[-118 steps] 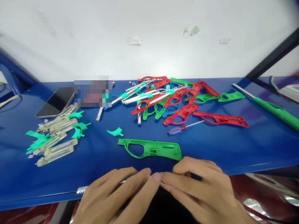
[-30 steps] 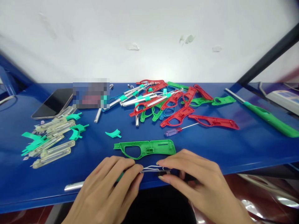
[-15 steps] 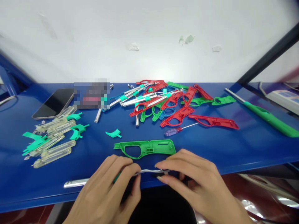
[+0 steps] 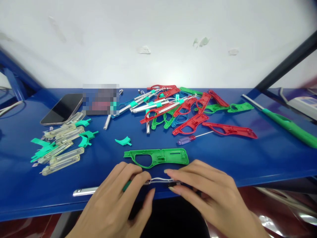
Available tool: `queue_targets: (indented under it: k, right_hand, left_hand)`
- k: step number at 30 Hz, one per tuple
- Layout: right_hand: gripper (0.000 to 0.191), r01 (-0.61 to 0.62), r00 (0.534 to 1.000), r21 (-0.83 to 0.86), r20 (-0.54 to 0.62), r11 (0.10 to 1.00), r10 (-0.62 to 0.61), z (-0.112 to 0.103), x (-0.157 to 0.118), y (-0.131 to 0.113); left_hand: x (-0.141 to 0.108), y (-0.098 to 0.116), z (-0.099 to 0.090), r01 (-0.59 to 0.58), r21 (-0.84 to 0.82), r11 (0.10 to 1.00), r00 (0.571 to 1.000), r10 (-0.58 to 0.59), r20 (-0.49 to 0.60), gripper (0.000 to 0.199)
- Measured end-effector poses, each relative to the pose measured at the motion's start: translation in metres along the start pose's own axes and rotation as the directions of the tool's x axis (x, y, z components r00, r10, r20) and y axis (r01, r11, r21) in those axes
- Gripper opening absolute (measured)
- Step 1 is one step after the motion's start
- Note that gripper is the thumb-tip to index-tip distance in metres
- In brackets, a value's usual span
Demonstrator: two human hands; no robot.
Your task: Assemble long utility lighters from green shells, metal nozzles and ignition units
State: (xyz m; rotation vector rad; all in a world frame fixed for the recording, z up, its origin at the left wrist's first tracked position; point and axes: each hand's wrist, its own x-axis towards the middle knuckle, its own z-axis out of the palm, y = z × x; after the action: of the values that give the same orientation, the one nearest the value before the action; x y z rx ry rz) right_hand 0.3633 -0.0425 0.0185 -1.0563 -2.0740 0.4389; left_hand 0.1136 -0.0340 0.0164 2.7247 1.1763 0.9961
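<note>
1. The left hand (image 4: 119, 198) curls its fingers over a metal tube (image 4: 85, 191), its thumb standing apart; the tube's slotted end juts out leftward.
2. White wires (image 4: 160, 179) span the gap to the right hand (image 4: 210, 195), whose fingers narrow on a small dark piece (image 4: 174, 184), partly hidden.
3. A green half-shell (image 4: 160, 160) lies on the table (image 4: 223, 155) just beyond both hands, its long axis left to right, roughly along the tube; its wide end sits nearer the right hand.

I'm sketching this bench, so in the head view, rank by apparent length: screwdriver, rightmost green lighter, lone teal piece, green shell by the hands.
Green lighter, reaching the frame edge
Green shell
Screwdriver
Teal piece
</note>
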Motion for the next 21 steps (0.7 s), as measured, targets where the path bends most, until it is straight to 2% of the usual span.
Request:
queue_targets:
  k: [11,17,21]
  right_hand:
    - [0.019,0.044,0.997,0.090,-0.073,0.995,-0.038,0.0010,0.0005,-0.0007]
    - [0.012,0.028,0.994,0.099,-0.106,0.995,-0.018,0.0019,0.0009,-0.0037]
    - [0.010,0.037,0.992,0.110,-0.120,0.993,-0.024,0.0015,0.0037,-0.0055]
  left_hand:
    - [-0.0026,-0.0009,-0.0036,0.020,-0.073,0.997,0.998,-0.016,0.055,0.017]
    - [-0.0075,-0.0052,-0.0010,-0.065,0.011,0.998,0.997,0.064,0.053,0.019]
    - [-0.0090,-0.0068,0.0002,-0.087,0.064,0.994,0.996,0.087,0.007,0.016]
